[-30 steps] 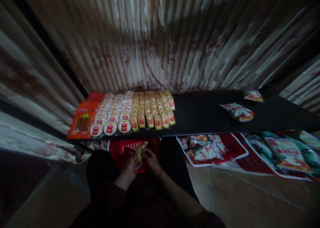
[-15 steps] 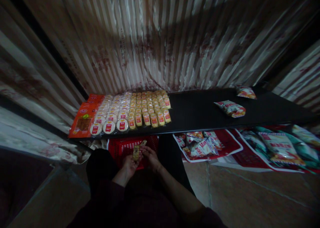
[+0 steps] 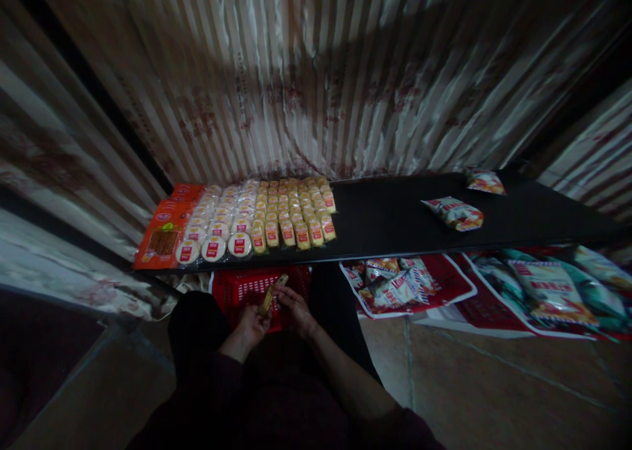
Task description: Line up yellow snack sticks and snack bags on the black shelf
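Low in front of me, my left hand (image 3: pixel 253 325) is closed around a yellow wrapped snack bar (image 3: pixel 266 303), which points up and away. The bent fingers of my right hand (image 3: pixel 296 309) pinch at its upper part. A small pale end piece (image 3: pixel 281 281) shows just above those fingers; whether it belongs to the same bar or to a second one I cannot tell. Under both hands, between my knees, is a red plastic basket (image 3: pixel 232 292). Similar yellow wrapped bars (image 3: pixel 301 235) stand in tight rows on the black shelf (image 3: pixel 375 223) beyond.
Round white wrapped crackers (image 3: pixel 214 248) and orange packets (image 3: pixel 160 236) line the shelf's left end. Two snack bags (image 3: pixel 457 213) lie farther right. Below the shelf are an open red-lined bag of snack packs (image 3: pixel 399 289) and another with green packs (image 3: pixel 553 292). A striped curtain (image 3: pixel 296 75) hangs behind.
My left hand has turned the bar, so its broad face no longer points up at me. Both hands stay close together over the basket. The view has shifted slightly.
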The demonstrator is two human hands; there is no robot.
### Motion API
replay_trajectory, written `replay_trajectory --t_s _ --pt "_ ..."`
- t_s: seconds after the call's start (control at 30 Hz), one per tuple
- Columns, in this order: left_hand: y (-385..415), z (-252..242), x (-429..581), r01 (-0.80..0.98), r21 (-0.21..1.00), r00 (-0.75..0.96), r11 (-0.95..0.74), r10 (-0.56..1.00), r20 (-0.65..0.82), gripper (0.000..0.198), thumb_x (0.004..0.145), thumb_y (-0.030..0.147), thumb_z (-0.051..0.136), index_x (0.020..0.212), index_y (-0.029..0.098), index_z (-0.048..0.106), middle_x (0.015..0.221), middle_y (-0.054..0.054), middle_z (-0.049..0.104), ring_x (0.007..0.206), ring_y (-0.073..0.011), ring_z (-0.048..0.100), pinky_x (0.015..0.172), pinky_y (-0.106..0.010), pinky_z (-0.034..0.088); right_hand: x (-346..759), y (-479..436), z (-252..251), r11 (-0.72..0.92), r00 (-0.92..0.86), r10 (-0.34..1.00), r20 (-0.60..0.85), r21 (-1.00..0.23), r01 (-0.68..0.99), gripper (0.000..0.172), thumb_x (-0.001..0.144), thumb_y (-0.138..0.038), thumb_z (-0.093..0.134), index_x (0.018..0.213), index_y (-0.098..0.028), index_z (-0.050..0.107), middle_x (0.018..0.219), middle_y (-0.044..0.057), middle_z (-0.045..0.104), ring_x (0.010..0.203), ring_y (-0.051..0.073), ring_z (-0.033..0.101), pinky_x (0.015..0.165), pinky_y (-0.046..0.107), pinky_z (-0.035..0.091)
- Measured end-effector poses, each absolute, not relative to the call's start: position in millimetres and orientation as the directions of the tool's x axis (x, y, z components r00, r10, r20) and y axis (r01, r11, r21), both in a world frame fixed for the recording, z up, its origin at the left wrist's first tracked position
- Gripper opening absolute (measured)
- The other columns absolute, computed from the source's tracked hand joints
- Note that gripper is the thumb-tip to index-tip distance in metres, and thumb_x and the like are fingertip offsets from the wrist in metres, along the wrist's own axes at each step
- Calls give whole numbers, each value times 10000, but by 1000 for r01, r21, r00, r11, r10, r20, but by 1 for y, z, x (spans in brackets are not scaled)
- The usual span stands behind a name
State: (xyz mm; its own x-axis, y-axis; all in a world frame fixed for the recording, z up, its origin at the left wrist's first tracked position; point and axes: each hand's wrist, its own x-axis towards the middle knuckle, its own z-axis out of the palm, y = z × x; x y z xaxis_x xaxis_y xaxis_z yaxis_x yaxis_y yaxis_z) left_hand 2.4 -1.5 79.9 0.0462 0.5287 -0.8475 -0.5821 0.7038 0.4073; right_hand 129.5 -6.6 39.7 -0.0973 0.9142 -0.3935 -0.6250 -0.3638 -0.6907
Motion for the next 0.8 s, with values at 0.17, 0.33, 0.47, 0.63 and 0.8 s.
replay_trajectory --t_s 0.17,0.33,0.47,0.63,0.8 --pt "-3 85 4 -572 414 2 708 506 -863 209 844 80 370 878 99 575 551 -35 577 430 -105 543 426 -177 439 129 -6 39 -384 -108 909 -404 -707 -594 377 504 -323 823 850 -202 736 816 23 713 693 137 594 657 251 422" --pt "-2 86 5 -555 426 -37 714 491 -870 228 873 101 347 897 97 574 544 -38 583 442 -114 556 457 -188 451 128 -6 39 -415 -106 891 -441 -700 -582 372 500 -326 816 845 -210 741 803 16 707 683 129 585 670 251 425" --pt "-3 83 6 -537 443 -65 718 488 -870 219 867 100 357 903 100 573 537 -32 587 434 -114 555 452 -189 445 127 -6 37 -421 -99 889 -447 -712 -562 396 489 -347 817 851 -208 736 808 21 708 699 143 598 684 265 431" --pt "-3 80 8 -504 478 -113 719 494 -862 175 845 85 395 868 99 568 528 -37 598 425 -116 567 435 -181 431 127 -6 33 -422 -86 891 -445 -746 -515 407 471 -387 822 822 -205 726 796 19 709 723 166 615 724 298 448" --pt "-6 81 13 -445 568 -182 692 551 -814 119 853 119 460 904 118 568 515 -4 591 394 -104 557 427 -171 411 127 -6 28 -401 -90 906 -413 -774 -489 439 468 -453 824 814 -204 717 821 25 713 766 196 634 792 345 458"
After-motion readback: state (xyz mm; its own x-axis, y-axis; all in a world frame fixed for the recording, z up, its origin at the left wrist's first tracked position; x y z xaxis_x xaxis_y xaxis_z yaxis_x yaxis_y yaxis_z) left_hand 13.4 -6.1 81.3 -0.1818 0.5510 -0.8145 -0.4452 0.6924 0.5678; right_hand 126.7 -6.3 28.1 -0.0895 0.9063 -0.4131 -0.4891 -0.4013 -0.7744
